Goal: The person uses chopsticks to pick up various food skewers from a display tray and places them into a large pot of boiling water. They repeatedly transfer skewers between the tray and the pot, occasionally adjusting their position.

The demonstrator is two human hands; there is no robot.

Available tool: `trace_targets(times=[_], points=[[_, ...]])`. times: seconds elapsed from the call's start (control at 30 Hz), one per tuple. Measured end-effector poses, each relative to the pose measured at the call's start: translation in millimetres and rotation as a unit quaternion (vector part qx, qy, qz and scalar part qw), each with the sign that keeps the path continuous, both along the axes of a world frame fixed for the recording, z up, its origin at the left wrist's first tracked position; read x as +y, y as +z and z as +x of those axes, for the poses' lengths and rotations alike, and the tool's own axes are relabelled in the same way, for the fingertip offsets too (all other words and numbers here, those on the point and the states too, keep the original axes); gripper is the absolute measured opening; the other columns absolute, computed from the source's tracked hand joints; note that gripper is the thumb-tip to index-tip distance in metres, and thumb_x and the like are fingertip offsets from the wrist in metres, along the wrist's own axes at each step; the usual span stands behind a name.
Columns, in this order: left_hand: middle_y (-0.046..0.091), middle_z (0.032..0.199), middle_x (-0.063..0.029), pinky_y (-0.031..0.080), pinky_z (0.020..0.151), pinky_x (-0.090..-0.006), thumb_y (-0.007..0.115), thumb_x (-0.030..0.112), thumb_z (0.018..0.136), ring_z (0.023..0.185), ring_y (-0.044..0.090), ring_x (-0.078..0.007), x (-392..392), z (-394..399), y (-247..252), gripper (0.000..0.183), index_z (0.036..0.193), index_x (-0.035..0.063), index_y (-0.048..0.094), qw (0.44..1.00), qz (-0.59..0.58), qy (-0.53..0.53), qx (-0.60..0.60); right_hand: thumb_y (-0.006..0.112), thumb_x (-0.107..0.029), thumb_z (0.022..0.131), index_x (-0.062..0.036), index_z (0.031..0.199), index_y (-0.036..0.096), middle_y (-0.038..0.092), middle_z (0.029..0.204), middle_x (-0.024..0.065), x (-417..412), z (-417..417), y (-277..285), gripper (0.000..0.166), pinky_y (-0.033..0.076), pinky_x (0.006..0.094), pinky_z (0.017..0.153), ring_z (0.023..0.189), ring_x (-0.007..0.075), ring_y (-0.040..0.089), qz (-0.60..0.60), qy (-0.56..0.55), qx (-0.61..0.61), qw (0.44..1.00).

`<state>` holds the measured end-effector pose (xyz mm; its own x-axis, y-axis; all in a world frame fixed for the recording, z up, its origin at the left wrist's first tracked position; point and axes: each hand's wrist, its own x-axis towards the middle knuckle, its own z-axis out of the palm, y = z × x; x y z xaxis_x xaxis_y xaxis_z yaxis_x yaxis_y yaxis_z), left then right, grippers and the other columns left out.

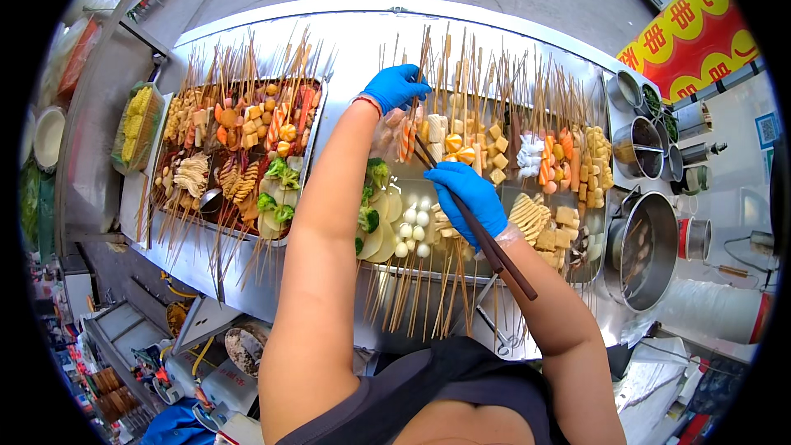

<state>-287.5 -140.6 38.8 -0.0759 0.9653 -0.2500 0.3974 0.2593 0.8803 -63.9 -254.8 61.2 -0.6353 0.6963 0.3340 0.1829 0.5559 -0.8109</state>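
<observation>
My left hand (395, 88), in a blue glove, pinches upright bamboo skewers (425, 43) at the far side of the right-hand metal tray (604, 222). Below it, orange-and-white striped food (407, 141) stands in the broth. Long dark chopsticks (460, 207) are in my right hand (473, 201), also gloved in blue. Their tips reach towards the striped food; whether they touch it I cannot tell. Near my right hand lie skewered quail eggs (415, 228), folded tofu sheets (530, 215) and orange-and-white balls (454, 143). Broccoli (369, 219) and pale slices (386, 228) lie nearer my left forearm.
Left of my arm stands another tray (318, 130) of skewers in dark broth, with a ladle (211, 200). A corn basket (135, 127) sits beyond it. At right are a round pot (642, 250) and several metal seasoning containers (638, 145). Skewer ends (401, 300) overhang the near edge.
</observation>
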Motion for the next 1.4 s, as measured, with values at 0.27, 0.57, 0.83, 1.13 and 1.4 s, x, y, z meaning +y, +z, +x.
trace_targets(times=[0.27,0.57,0.83,1.13,1.4], points=[[0.060,0.070,-0.0053,0.048,0.051,-0.0231,0.067,0.024,0.075,0.059,0.056,-0.0107,-0.5,-9.3,-16.7,0.021,0.075,0.0074,0.054,0.998,-0.053,-0.029,-0.005,0.056,0.000,0.078,-0.0056,0.098,0.060,0.057,0.097,0.0125,2.8,6.3,1.0,0.021,0.045,0.0305,0.081,0.092,0.0256,0.056,0.034,-0.016,0.001,0.999],[0.062,0.087,-0.0108,0.046,0.074,-0.0302,0.068,0.026,0.073,0.078,0.058,-0.0192,5.3,-22.7,-59.6,0.035,0.097,0.0033,0.060,0.981,0.057,0.010,0.186,0.055,0.002,0.078,-0.0056,0.099,0.060,0.057,0.097,0.0118,-1.0,7.2,-8.9,0.022,0.045,0.0291,0.080,0.091,0.0232,0.056,-0.103,-0.018,0.022,0.994],[0.062,0.087,-0.0129,0.047,0.074,-0.0334,0.060,0.048,0.074,0.079,0.060,-0.0249,-27.0,-16.8,5.9,0.054,0.106,0.0046,0.053,0.950,0.013,-0.031,0.310,0.054,0.004,0.078,-0.0046,0.103,0.060,0.057,0.098,0.0130,-34.1,44.0,44.4,0.027,0.046,0.0282,0.077,0.088,0.0236,0.058,0.050,-0.048,-0.026,0.997],[0.058,0.072,-0.0036,0.043,0.056,-0.0204,0.056,0.023,0.082,0.064,0.052,-0.0080,-82.2,-40.5,50.2,0.028,0.105,0.0082,0.058,0.987,0.134,0.077,0.040,0.055,0.002,0.080,0.0007,0.104,0.058,0.058,0.096,0.0079,-62.4,44.8,62.9,0.024,0.046,0.0187,0.070,0.084,0.0108,0.057,-0.482,-0.066,0.060,0.872],[0.055,0.074,-0.0020,0.041,0.056,-0.0197,0.054,0.016,0.084,0.063,0.050,-0.0074,-178.6,-45.4,67.5,0.026,0.107,0.0055,0.058,0.973,0.142,0.172,-0.065,0.055,-0.009,0.083,-0.0011,0.103,0.056,0.050,0.067,-0.0001,-69.9,48.0,37.5,0.021,0.036,0.0170,0.046,0.053,0.0043,0.046,-0.130,0.007,0.115,0.985]])
